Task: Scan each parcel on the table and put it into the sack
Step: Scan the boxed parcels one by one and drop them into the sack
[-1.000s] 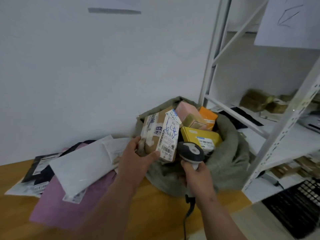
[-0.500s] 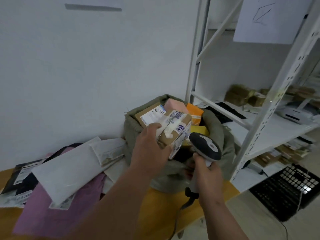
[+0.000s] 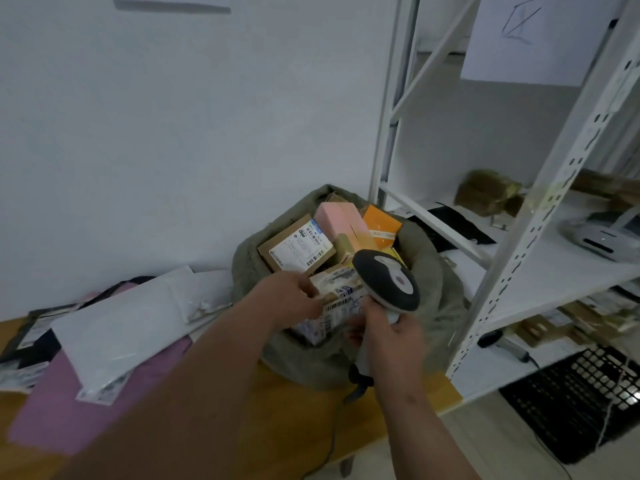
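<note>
Left hand [image 3: 294, 294] clamps the small taped cardboard parcel [image 3: 337, 299] right over the mouth of the grey-green woven sack [image 3: 446, 306], barcode label up, long axis lying left-to-right. Right hand [image 3: 393, 336] grips the grey handheld scanner [image 3: 386, 278] just beside it; left's nearer.

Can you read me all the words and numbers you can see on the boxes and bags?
None can be read.
Brown box in the sack: white label with a barcode, print too small.
Box held by the left hand: barcode and blue scribble, blurred.
Orange box: pale strip, print blurred.
White bag: corner label, blurred.
Paper sheet on the shelf: pen lines only, no words.
</note>
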Tool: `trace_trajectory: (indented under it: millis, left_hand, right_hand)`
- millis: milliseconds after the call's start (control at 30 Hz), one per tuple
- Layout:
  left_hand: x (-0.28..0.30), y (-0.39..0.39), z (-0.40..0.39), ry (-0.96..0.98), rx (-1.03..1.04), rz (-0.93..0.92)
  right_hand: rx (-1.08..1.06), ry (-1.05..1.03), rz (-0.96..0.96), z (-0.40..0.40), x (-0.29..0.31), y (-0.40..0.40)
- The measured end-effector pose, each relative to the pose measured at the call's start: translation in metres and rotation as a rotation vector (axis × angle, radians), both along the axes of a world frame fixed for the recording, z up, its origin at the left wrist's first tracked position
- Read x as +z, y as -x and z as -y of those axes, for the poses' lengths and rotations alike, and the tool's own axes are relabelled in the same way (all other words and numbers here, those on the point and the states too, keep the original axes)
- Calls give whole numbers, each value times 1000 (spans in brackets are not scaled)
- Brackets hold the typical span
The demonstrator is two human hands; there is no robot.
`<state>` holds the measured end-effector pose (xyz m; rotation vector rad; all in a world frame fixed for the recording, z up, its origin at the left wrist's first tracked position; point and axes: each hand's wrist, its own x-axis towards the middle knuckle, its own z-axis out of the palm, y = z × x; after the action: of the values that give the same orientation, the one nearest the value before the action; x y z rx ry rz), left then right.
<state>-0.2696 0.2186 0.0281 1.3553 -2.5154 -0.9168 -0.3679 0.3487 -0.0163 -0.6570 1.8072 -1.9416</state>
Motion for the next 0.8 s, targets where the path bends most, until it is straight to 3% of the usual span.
trace_trajectory:
  millis: [233, 433, 533, 600, 700, 800]
  left_hand:
    - [-20, 17, 1, 102, 99, -35]
    - [-18, 2, -11, -37, -7, -81]
    - [-11, -8, -17, 78, -76, 101]
    - [-2, -9, -15, 199, 16, 105]
    - [21, -8, -11, 432, 183, -176]
    - [40, -9, -6, 796, 198, -510]
  right_hand:
    - [187, 114, -27, 8, 23, 6]
    - [36, 127, 130, 15, 21, 31]
    - [35, 130, 188, 19, 21, 39]
    - [51, 125, 179, 23, 22, 39]
    - [78, 169, 151, 25, 25, 33]
    - [126, 281, 43, 28, 34, 26]
